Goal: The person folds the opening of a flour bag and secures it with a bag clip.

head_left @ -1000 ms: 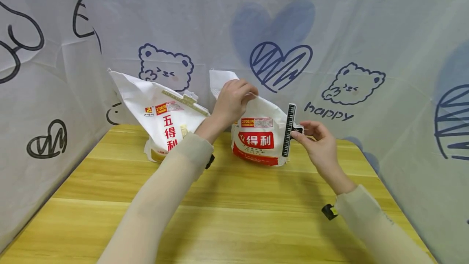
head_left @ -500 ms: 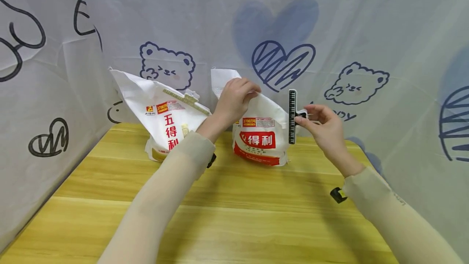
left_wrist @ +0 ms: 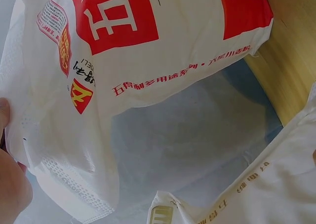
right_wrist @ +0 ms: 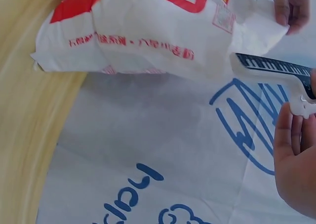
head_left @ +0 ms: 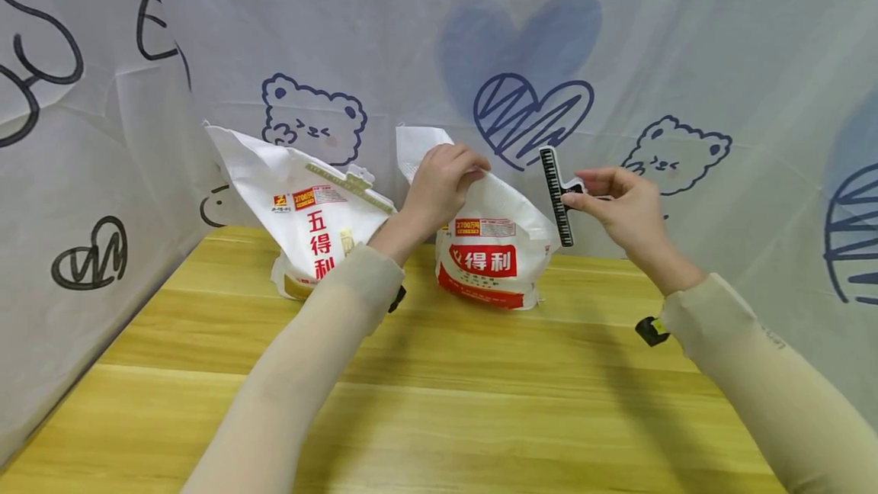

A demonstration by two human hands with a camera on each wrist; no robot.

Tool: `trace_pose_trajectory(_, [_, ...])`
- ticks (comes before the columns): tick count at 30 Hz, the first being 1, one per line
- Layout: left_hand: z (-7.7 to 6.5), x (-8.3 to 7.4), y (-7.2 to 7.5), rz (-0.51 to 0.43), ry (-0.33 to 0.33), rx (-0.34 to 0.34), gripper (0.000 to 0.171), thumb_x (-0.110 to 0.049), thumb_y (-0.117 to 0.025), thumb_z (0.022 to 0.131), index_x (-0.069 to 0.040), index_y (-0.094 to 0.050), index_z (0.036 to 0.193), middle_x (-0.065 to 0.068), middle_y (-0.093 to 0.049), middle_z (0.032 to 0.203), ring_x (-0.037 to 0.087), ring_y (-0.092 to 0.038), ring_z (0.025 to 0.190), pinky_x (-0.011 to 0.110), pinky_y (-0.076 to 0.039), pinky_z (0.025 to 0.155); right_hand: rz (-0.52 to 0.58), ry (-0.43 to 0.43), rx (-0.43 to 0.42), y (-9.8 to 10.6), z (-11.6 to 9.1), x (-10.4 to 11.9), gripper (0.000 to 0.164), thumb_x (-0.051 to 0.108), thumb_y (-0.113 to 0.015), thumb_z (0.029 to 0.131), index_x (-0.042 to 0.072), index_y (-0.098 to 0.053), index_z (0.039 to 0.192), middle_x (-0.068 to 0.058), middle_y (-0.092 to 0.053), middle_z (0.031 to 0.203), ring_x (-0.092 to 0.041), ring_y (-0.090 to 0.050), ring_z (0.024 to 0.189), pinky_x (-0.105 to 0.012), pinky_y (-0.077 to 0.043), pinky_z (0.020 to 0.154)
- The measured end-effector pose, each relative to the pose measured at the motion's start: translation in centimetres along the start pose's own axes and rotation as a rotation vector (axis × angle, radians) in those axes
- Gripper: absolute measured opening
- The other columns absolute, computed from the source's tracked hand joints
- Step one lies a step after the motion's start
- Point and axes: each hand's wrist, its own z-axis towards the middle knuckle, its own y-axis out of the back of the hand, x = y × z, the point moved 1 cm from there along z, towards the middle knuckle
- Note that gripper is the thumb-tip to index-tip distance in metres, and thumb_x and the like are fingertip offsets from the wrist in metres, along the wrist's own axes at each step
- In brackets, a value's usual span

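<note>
A white flour bag [head_left: 473,259] with red printing stands on the table, its top slanting down to the right. My left hand [head_left: 446,180] pinches the upper edge of this bag; in the left wrist view only a thumb and fingertip show at the left edge. Between the thumb and fingers of my right hand [head_left: 627,208] is a bag clip [head_left: 555,195] with a piano-key pattern. The clip hangs in the air, slightly tilted, close to the bag's right upper side. Whether it touches the bag I cannot tell. The right wrist view shows the clip's white edge [right_wrist: 269,76] near the bag.
Left of my left hand stands a second white flour bag [head_left: 274,181], partly hidden by my forearm, with a gold clip [head_left: 350,187] along its slanted top. Behind the wooden table [head_left: 439,418] hangs a pale cloth [head_left: 411,21] printed with hearts and bears.
My right hand has lifted the bag clip up and slightly right, away from the bag's right side, and the clip has tilted. The bag's right side has spread outward. My left hand has hardly moved.
</note>
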Motion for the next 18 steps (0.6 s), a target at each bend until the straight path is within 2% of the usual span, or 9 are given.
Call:
trace_pose_trajectory(5, [0.0,-0.1,0.0,0.003,0.006,0.009,0.010,-0.009,-0.068,0.100,-0.006,-0.075,0.107,0.007,-0.073,0.103,0.025,-0.065,0.099,0.035,-0.049,0.099,-0.060,-0.028,0.008,0.2,0.9,0.5,0.052,0.031,-0.087,0.086,0.004,-0.070,0.127,0.009,-0.070,0.099,-0.007,-0.066,0.091,-0.014,-0.056,0.077])
trace_pose_trajectory(12, [0.0,0.0,0.1,0.003,0.010,0.010,0.010,-0.009,-0.068,0.100,-0.006,-0.075,0.107,0.006,-0.073,0.103,0.025,-0.065,0.099,0.034,-0.049,0.099,-0.085,-0.006,-0.030,-0.1,1.4,1.2,0.048,0.030,-0.089,0.084,0.005,-0.075,0.121,0.010,-0.071,0.094,-0.006,-0.067,0.085,-0.015,-0.057,0.071])
trace_pose_trajectory(18, [0.0,0.0,0.1,-0.009,0.004,-0.003,0.010,-0.009,-0.069,0.100,-0.005,-0.075,0.107,0.007,-0.073,0.103,0.025,-0.065,0.099,0.034,-0.049,0.099,-0.043,-0.014,-0.036,-0.5,2.1,1.1,0.047,0.028,-0.091,0.082,0.003,-0.076,0.118,0.016,-0.073,0.086,-0.003,-0.069,0.079,-0.016,-0.056,0.067])
